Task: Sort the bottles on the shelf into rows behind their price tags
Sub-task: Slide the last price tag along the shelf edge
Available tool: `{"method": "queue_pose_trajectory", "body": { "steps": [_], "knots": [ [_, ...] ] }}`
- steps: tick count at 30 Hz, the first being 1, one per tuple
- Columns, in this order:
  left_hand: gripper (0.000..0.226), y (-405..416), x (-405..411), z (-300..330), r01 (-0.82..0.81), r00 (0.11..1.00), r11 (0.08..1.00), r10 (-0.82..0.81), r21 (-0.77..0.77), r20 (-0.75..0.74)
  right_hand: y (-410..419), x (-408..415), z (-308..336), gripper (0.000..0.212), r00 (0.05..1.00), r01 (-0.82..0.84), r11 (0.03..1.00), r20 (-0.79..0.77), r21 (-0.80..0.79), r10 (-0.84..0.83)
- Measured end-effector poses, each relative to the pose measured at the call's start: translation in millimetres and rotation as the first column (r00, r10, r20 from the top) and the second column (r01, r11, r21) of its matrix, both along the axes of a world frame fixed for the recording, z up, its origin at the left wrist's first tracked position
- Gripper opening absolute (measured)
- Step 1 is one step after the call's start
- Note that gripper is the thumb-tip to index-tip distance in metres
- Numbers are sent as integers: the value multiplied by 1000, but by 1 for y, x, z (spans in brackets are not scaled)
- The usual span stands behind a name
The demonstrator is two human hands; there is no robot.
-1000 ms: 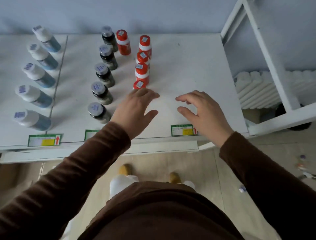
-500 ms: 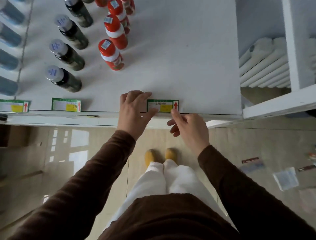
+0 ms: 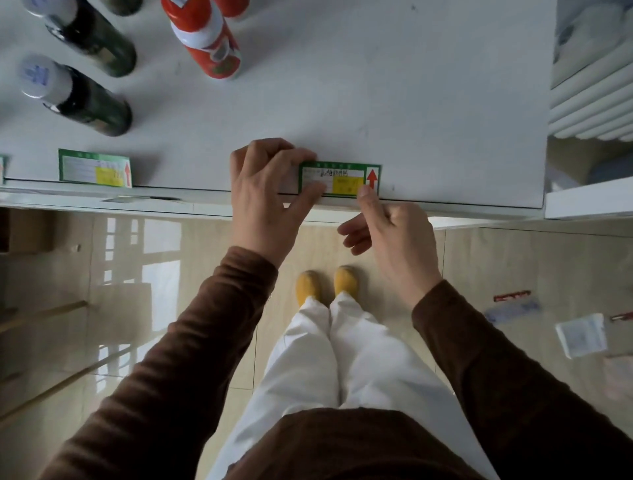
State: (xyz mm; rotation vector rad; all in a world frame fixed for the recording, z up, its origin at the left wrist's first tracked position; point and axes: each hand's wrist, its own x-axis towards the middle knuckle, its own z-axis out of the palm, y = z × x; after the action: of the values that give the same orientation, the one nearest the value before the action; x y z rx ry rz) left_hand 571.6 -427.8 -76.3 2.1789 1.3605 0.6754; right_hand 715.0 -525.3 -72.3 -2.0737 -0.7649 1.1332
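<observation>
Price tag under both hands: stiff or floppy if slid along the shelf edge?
Price tag looks like thin flat card, so probably bends if lifted. Lying flush on the smooth white shelf, it likely slides easily. Left hand and right hand only touch its ends.

Two price tags in full (image 3: 339, 179) (image 3: 95, 168) — three dark bottles (image 3: 82, 97) (image 3: 89, 34) (image 3: 125, 4) at ten o'clock, two red bottles (image 3: 209, 41) (image 3: 233, 5) at twelve.

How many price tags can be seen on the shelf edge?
2 fully: one price tag front left, one under both hands; a sliver at the left border may be a third.
</observation>
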Motion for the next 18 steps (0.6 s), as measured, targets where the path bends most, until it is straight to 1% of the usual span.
{"method": "queue_pose_trajectory", "body": {
  "steps": [7, 11, 14, 16, 18],
  "knots": [
    [28, -1, -1, -3, 7, 1000, 1000, -7, 5, -15, -2, 1, -3, 70, 999, -45, 999, 11, 24, 45],
    [30, -2, -3, 5, 40, 999, 998, -41, -41, -31, 0, 6, 6, 67, 994, -77, 997, -73, -1, 76],
    [33, 3, -10, 18, 44, 999, 995, -46, -86, -19, -3, 13, 24, 65, 979, -181, 983, -99, -5, 180],
    [31, 10, -19, 28, -13, 1000, 994, 16, -111, 20, 2, 15, 42, 62, 966, -246, 968, -62, 52, 249],
    [29, 21, -29, 35, -78, 993, 989, 88, -126, 79, 19, 16, 63, 54, 956, -294, 945, 54, 143, 289]
  ]
}}
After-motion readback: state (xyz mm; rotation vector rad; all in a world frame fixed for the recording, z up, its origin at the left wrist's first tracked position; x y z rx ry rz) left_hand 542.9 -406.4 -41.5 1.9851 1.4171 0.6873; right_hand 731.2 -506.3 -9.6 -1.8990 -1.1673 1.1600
